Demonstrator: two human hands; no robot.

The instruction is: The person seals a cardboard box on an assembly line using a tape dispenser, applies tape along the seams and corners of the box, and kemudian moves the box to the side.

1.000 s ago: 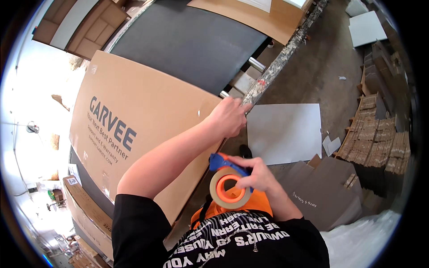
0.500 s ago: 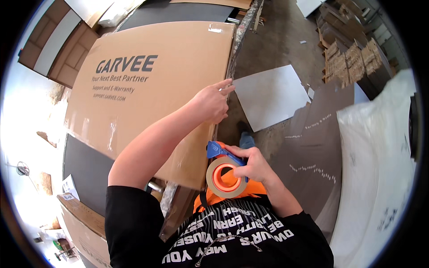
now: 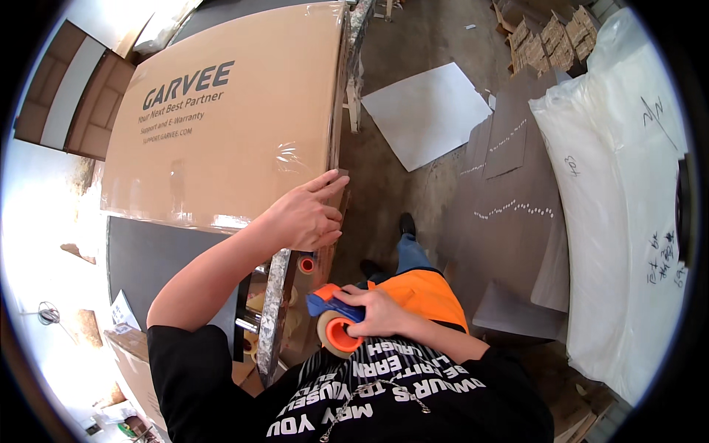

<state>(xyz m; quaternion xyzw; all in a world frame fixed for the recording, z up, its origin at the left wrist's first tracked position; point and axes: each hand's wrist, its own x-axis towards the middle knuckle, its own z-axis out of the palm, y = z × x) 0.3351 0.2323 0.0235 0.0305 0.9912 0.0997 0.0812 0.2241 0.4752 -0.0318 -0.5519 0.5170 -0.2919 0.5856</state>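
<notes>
A large brown cardboard box (image 3: 244,140) lies flat ahead of me, with shiny clear tape along its edges. My left hand (image 3: 306,214) rests at the box's near right corner, its fingers stretched over the edge and nothing visibly gripped. Close to my body, my right hand (image 3: 378,313) grips a blue and orange tape dispenser (image 3: 336,304). The dispenser carries a wide tape roll with an orange core, and it is apart from the box. Any loose tape end is too small to make out.
Dark conveyor belt (image 3: 148,258) supports the box, beside a worn metal rail (image 3: 276,310). Another orange-cored roll (image 3: 306,263) sits by the rail. A white sheet (image 3: 428,114) lies on the floor. Grey-brown cardboard sheets (image 3: 502,192) and a plastic-wrapped white bundle (image 3: 605,199) stand at right.
My left hand has slid along the box's right edge to its near corner. The tape dispenser has come lower, nearer my body. The whole view has shifted, and more floor shows.
</notes>
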